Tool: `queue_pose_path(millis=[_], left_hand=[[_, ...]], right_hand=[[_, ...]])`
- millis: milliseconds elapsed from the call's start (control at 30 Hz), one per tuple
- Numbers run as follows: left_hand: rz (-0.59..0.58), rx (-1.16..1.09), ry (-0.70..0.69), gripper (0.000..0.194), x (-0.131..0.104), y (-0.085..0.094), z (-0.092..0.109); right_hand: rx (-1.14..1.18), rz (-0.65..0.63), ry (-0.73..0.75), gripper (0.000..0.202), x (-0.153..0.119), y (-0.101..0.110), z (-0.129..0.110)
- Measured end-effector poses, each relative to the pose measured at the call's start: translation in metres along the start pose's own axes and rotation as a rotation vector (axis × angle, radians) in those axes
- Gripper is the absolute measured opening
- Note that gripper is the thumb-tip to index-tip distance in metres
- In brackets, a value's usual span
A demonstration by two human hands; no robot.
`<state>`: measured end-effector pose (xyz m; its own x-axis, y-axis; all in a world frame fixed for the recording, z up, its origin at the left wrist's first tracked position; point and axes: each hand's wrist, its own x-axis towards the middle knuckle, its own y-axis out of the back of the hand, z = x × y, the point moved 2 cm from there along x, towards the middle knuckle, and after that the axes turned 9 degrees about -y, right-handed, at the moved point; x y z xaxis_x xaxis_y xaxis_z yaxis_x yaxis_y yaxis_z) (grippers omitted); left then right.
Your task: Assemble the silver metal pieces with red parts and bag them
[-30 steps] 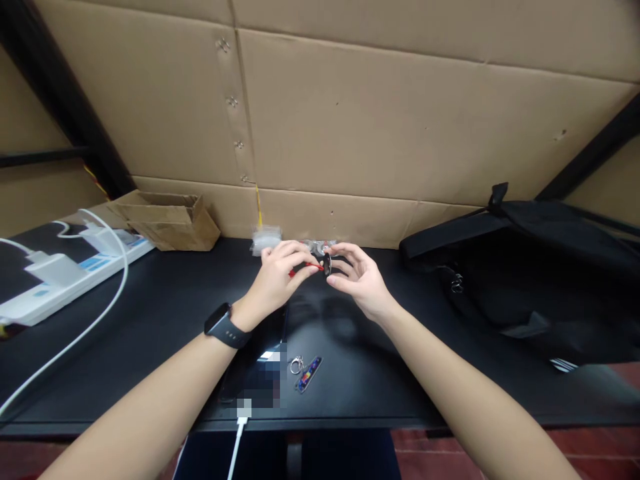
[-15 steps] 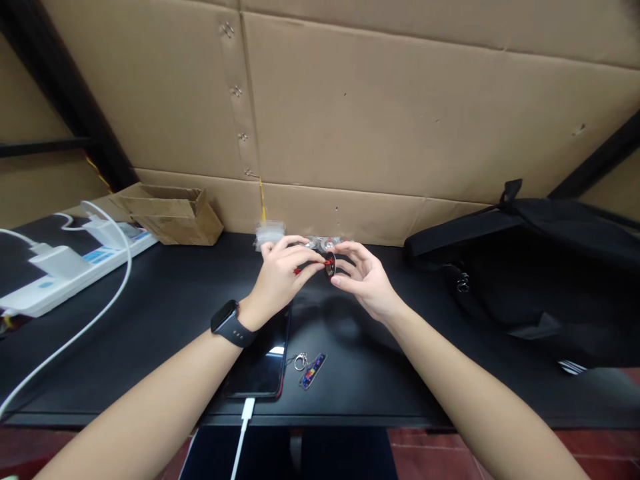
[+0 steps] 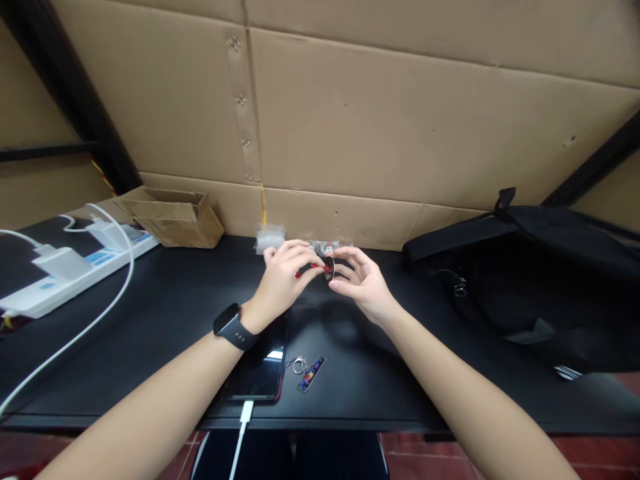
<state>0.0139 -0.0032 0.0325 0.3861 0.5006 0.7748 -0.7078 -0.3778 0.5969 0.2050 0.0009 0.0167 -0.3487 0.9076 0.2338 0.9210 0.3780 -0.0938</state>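
Above the black table, my left hand (image 3: 286, 272) pinches a thin red piece (image 3: 299, 275), too small to make out fully. My right hand (image 3: 364, 281) grips a small round disc (image 3: 329, 269), dark and red, by its edge between thumb and fingers. The disc is turned nearly edge-on, and the red piece reaches up to it; whether the two are joined I cannot tell. Below the hands lies a flat keychain charm (image 3: 311, 375) with a colourful print and a metal ring (image 3: 299, 364). Left of it is a black phone (image 3: 260, 373), partly covered by my left wrist.
Behind my hands lie clear plastic bags (image 3: 270, 238) and small clear-wrapped items (image 3: 327, 248). A cardboard box (image 3: 183, 223) and a white power strip (image 3: 70, 273) stand on the left. A black bag (image 3: 525, 287) takes up the right. A white cable (image 3: 245, 420) runs into the phone.
The camera view has tilted up slightly, so the scene sits a little lower. Both hands keep nearly the same hold; the disc and red piece have barely moved.
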Motion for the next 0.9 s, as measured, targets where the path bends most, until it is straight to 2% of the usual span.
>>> queue_pose_path(millis=[633,900], left_hand=[[-0.034,-0.057,-0.004,0.011,-0.0024,-0.0072,0.0044],[0.016,-0.038,0.011,0.01,-0.0028,-0.006,0.0064]], right_hand=[[0.001,0.008,-0.033,0.052,-0.0026,-0.0056,-0.002],[0.022,-0.008,-0.024,0.052,-0.0033,-0.0061,-0.0035]])
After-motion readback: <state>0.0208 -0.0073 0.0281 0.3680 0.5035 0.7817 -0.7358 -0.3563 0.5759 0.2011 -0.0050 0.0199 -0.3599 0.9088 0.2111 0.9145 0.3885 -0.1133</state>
